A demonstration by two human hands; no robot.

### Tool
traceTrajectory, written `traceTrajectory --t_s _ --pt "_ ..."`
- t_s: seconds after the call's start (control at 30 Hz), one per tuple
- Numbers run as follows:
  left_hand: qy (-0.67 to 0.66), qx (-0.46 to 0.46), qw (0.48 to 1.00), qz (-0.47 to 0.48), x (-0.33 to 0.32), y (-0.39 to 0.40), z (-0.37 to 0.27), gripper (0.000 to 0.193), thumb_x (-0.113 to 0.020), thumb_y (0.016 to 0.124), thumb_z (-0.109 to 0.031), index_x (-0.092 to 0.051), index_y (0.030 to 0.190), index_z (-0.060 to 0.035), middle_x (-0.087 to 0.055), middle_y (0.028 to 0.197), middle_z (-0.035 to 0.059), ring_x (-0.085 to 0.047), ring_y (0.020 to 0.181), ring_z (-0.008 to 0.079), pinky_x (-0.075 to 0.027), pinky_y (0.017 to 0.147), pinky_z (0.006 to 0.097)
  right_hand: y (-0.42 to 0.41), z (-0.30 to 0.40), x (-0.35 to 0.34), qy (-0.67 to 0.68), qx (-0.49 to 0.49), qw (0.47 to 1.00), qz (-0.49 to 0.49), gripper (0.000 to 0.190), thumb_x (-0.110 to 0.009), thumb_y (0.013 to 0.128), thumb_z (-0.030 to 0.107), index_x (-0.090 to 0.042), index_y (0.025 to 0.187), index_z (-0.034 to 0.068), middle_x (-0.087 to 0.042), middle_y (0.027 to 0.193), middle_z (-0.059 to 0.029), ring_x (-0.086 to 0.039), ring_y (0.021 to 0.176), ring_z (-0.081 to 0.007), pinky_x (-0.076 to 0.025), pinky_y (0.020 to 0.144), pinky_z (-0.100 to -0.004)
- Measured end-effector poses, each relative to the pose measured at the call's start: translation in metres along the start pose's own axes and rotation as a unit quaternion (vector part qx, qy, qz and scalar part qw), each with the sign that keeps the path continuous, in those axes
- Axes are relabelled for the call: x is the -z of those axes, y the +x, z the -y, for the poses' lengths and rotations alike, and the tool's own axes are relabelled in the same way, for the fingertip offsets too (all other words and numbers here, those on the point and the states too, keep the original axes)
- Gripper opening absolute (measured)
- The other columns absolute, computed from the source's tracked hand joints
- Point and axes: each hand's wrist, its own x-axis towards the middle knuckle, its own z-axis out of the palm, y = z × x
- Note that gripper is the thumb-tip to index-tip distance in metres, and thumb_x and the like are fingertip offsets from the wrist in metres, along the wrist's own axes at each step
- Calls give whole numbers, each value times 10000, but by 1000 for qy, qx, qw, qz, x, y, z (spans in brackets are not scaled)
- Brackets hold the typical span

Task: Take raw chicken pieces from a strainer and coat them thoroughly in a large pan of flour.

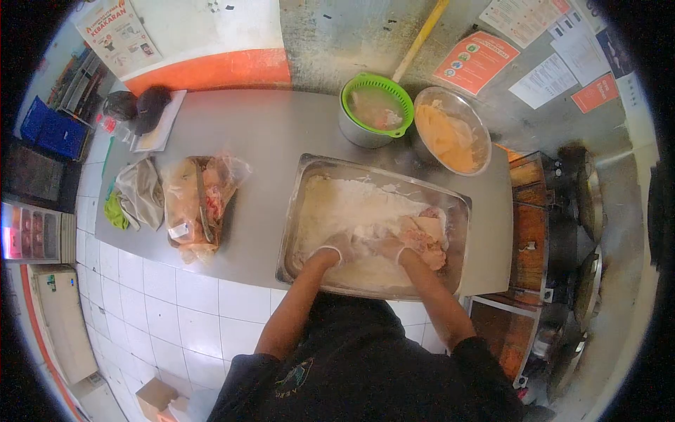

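Both my hands wear clear plastic gloves and reach into a rectangular steel tray [289, 232] of white flour [348, 198]. My left hand [339, 249] is down in the flour left of the tray's middle. Close beside it, my right hand [389, 248] lies near the raw chicken pieces [424, 237], which are heaped at the tray's right side. Between the hands is a pale, floury mass; blur and flour hide the fingers, so I cannot tell whether either hand grips a piece.
Behind the tray stand a pot with a green strainer basket [377, 126] and a steel bowl of orange-yellow powder [448, 137]. Bagged raw meat [198, 203], a grey cloth [141, 192] and a dark cap [153, 108] lie leftward on the steel table [258, 132]. Cooking equipment [575, 237] stands at right.
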Motion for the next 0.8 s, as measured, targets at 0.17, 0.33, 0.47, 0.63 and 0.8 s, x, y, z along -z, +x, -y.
traceTrajectory --t_s 0.17,0.33,0.47,0.63,0.8 --pt "78 4 995 60 3 -1 -17 480 -609 695 -350 -558 1020 0 -570 1009 218 -558 926 332 -423 800 382 -15 -34 -2 47 -87 994 -43 441 -638 715 265 -502 1044 7 -549 925 -50 -487 771 -130 -432 673 -277" --pt "48 22 999 13 -8 11 17 540 -609 711 -395 -527 1066 3 -564 1025 223 -560 927 322 -425 802 377 -28 -22 -12 -133 -100 972 -167 408 -606 720 276 -515 1010 4 -573 940 -135 -547 830 -233 -443 712 -355" --pt "9 66 991 -117 -1 8 10 542 -606 719 -387 -508 1092 -5 -566 1023 219 -559 934 310 -424 807 372 -17 -25 -7 -164 -222 947 -166 401 -560 730 279 -507 1013 1 -530 1024 -237 -524 956 -342 -419 785 -416" --pt "-113 53 983 -139 -10 20 30 525 -629 697 -375 -532 1062 -9 -584 992 197 -566 926 295 -432 786 364 -10 -48 -16 -186 18 967 -174 367 -570 748 247 -504 1023 12 -558 972 -204 -537 915 -324 -422 775 -387" --pt "-97 33 995 14 3 23 10 524 -665 664 -242 -493 1108 -23 -561 1034 128 -536 916 223 -437 782 314 -16 -3 -6 95 134 941 -297 377 -620 729 241 -518 1016 19 -602 865 -148 -568 813 -267 -429 739 -342"
